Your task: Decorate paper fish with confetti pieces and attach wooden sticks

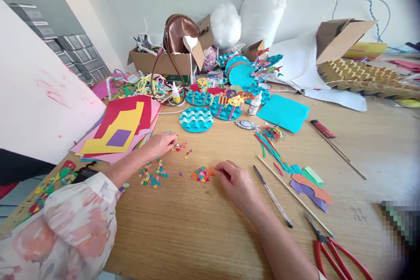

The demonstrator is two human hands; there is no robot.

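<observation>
A small paper fish covered in colored pieces lies on the wooden table. Its orange tail is at the fingertips of my right hand, whose thumb and fingers are pinched together on it. My left hand is up and to the left, fingers bent and pressed together beside a scatter of tiny paper triangles; whatever it may hold is too small to make out. Several round paper dots lie below that hand.
Red-handled scissors, a pen and a wooden stick lie at the right. Turquoise discs, glue bottles and a blue sheet are farther back. Stacked colored paper is at the left.
</observation>
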